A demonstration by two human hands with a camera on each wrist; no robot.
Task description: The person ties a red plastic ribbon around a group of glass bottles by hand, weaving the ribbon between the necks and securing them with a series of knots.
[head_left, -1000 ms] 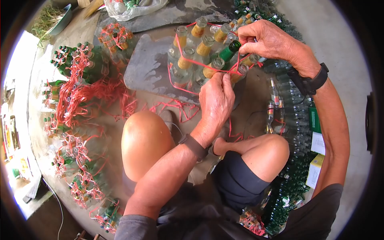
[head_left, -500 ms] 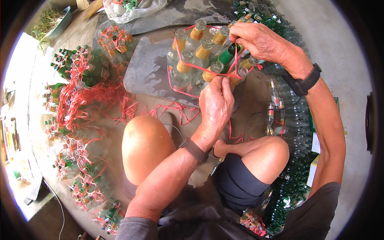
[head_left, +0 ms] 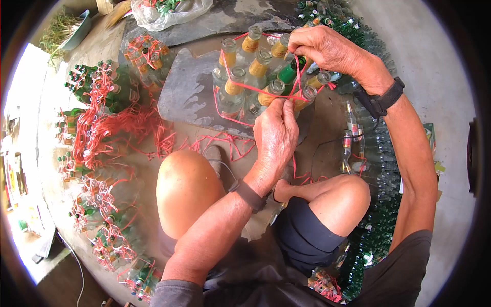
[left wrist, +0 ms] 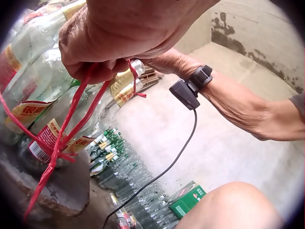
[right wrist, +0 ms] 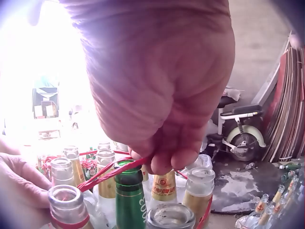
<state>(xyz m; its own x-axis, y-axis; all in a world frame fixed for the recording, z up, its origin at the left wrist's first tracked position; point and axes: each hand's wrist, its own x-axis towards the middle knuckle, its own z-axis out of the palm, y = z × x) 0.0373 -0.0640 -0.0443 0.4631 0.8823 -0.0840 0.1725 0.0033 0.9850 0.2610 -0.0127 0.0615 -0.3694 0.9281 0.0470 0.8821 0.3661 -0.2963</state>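
Workpiece: a group of clear glass bottles (head_left: 231, 101) with gold-labelled necks, standing together on a grey, round-cornered slab (head_left: 184, 92) ahead of the knees. One green glass bottle (right wrist: 129, 202) stands among them, on the right-hand side of the group. A flat, red plastic strap (left wrist: 46, 177) passes around the outer bottles at neck height; a second run lies lower, along the near-left bodies.

Left hand (head_left: 276, 125): I read it at the near-right corner of the group, beside a bottle mouth. Thumb and forefinger are closed together and pinch the strap where its strands cross.

Right hand (head_left: 327, 48): I see it above the green bottle, fingertips brought together on the strap, with no visible gap between them. In my right wrist view, a twisted length runs from the left hand to the right hand, past the green bottle's mouth.

Surroundings, left: bottle bundles (head_left: 92, 192) tied with red strap line the floor, and a loose heap of red strap (head_left: 117, 125) lies among them. Right: dense rows of green and clear bottles (head_left: 381, 163) follow the floor edge; the left wrist view places a green cardboard box (left wrist: 188, 200) beside them. Beyond the slab: a translucent plastic bag (head_left: 171, 18) with green contents. My right wrist view also shows a parked scooter (right wrist: 243, 136), partly covered by the right hand.
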